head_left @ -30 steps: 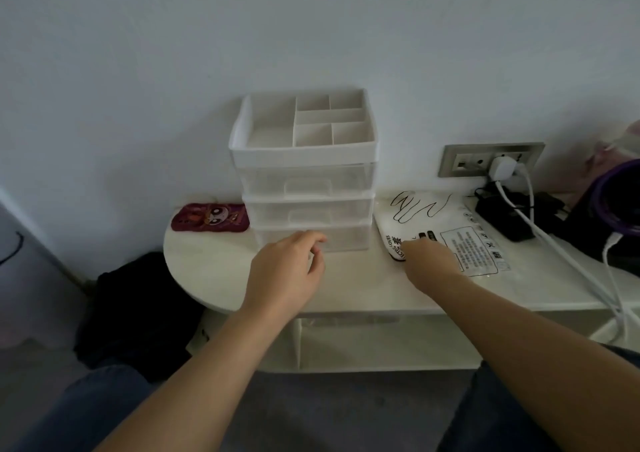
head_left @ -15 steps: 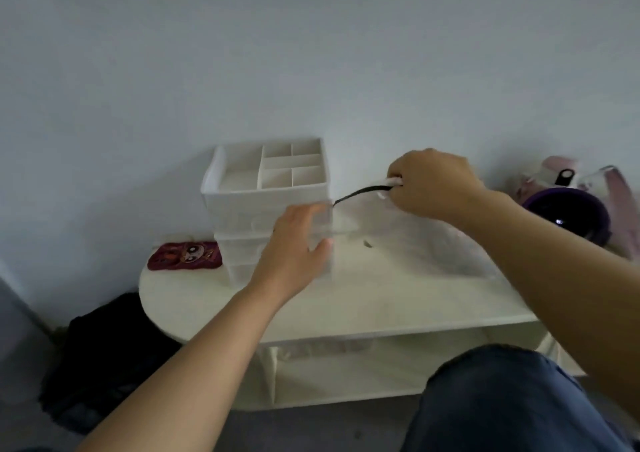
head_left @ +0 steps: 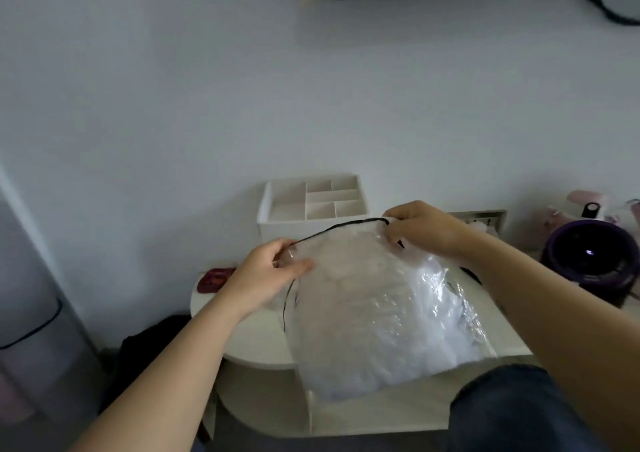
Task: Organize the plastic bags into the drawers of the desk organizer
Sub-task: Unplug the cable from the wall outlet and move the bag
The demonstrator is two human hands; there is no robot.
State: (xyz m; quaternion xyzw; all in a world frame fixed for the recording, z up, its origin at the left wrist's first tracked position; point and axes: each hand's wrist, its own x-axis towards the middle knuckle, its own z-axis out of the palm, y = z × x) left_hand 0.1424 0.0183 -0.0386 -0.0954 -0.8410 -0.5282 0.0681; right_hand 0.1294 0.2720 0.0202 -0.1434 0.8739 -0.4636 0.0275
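Clear crinkly plastic bag with a black top edge point(head_left: 377, 313) hangs before the white compartmented desk organizer point(head_left: 313, 203), its top corners pinched by the left hand point(head_left: 266, 275) and right hand point(head_left: 422, 226).

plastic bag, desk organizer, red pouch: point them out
plastic bag point(head_left: 374, 313), head view, middle of the clear film
desk organizer point(head_left: 298, 229), head view, front wall of top tray
red pouch point(head_left: 213, 280), head view, visible left part

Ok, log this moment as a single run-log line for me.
left hand: pinches plastic bag top edge | right hand: grips same edge | plastic bag: held up, not yet stowed | desk organizer: behind bag, drawers hidden
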